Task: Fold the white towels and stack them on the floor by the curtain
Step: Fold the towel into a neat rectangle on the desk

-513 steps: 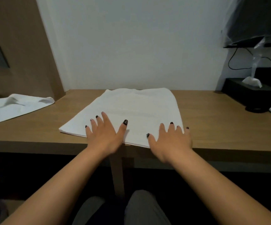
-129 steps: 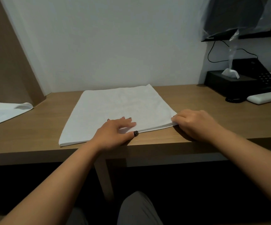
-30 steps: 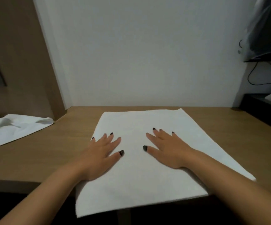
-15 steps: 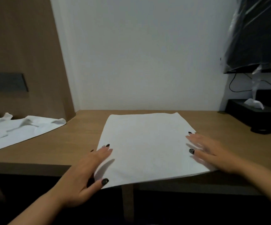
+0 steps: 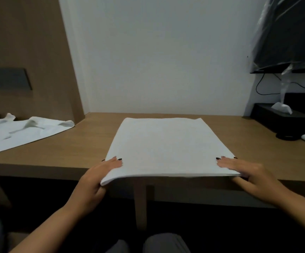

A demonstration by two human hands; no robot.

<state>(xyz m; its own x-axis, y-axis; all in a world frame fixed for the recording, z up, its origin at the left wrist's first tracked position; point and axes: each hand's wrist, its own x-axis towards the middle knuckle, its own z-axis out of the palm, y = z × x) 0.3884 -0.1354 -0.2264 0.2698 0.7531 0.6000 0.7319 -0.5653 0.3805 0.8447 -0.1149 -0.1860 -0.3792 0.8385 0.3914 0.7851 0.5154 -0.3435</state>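
On wooden desk [image 5: 78, 143], flat square towel [image 5: 166, 145]

hands [image 5: 95, 177] now gripping towel's [image 5: 166, 145] near corners

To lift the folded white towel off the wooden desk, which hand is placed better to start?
Probably the left hand: it already grips the near left corner of the folded white towel, which overhangs the wooden desk edge. The right hand holds its corner too, but lower against the desk.
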